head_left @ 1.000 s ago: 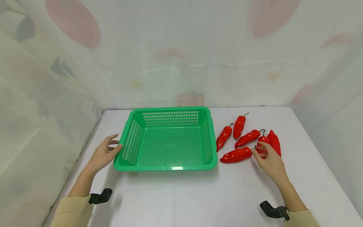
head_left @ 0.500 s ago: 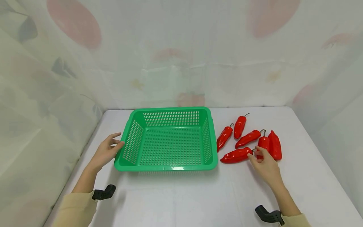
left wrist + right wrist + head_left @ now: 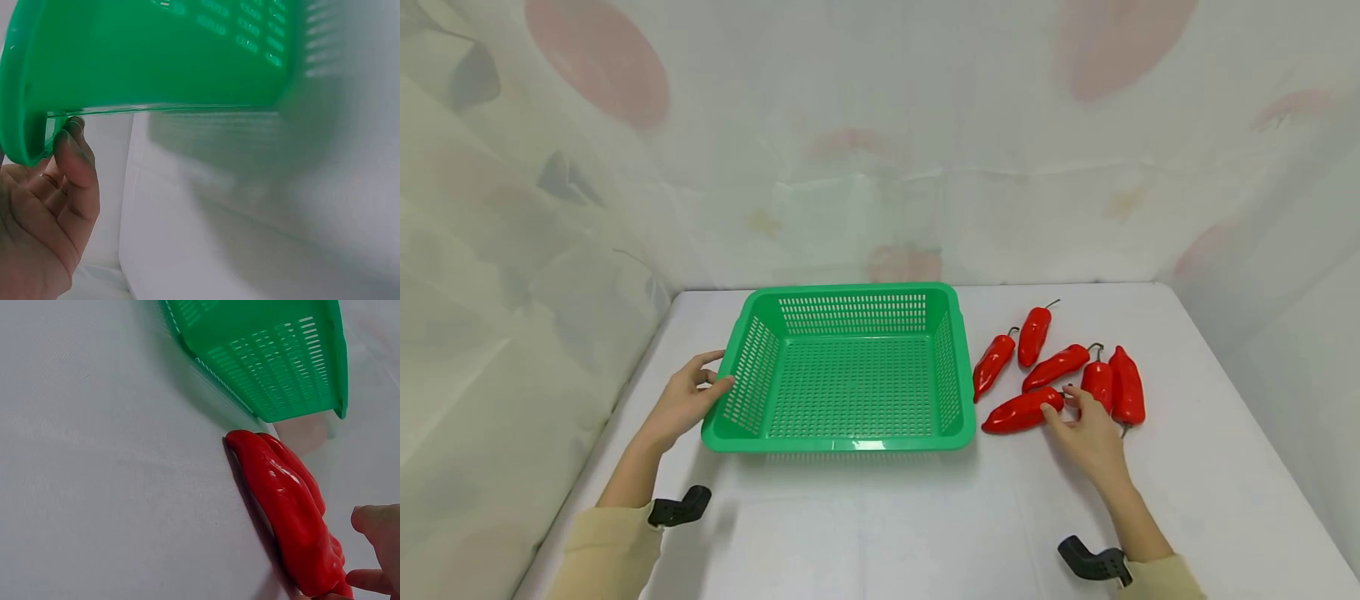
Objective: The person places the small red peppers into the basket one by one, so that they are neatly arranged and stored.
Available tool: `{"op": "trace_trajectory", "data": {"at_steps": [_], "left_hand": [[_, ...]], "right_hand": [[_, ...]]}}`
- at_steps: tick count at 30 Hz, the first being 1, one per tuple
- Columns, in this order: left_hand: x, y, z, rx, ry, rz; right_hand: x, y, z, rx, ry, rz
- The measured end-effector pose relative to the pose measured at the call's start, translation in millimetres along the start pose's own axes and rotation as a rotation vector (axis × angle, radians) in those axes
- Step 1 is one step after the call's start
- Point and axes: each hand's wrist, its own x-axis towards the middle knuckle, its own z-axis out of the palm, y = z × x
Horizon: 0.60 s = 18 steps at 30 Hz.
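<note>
Gripping on the left, head view: the left hand [image 3: 679, 406] pinches the left side of the green basket [image 3: 880, 445], thumb over its rim, other fingers outside.
On the right, head view: the right hand [image 3: 1088, 435] is at the stem end of the nearest pepper [image 3: 1018, 414], thumb against its near side, a fingertip by the stem; whether the grip is firm, I cannot tell.
Nearest pepper, head view: red and glossy, lying on the white worktop [image 3: 865, 525] between basket and right hand, tip toward the basket, well apart from the left hand.
Other peppers, head view: the basket-side pepper [image 3: 994, 364], back pepper [image 3: 1034, 336] and middle pepper [image 3: 1058, 367] lie beyond it; the hand-side pepper [image 3: 1097, 383] sits just beyond the right hand, partly hidden, with the far-right pepper [image 3: 1127, 387] next to it.
Rim, left wrist view: the left hand's fingers curl up against the basket's rim and wall, a shadow falling across the worktop.
Red skin, right wrist view: the nearest pepper lies near the basket; at its lower end, fingertips meet or nearly meet it, while another finger stands apart. Much of the right hand is out of frame.
</note>
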Motion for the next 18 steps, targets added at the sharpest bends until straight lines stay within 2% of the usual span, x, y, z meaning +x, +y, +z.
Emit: {"op": "trace_trajectory", "data": {"at_steps": [11,18], "left_hand": [[-0.2,-0.9,-1.7,-0.024,-0.011,-0.006],[-0.1,-1.4,-0.4,-0.034,-0.014,-0.003]], "right_hand": [[4.8,-7.8,10.3,-0.008,0.003,0.053],[8.4,-8.4,17.7,-0.051,0.025,0.067]]}}
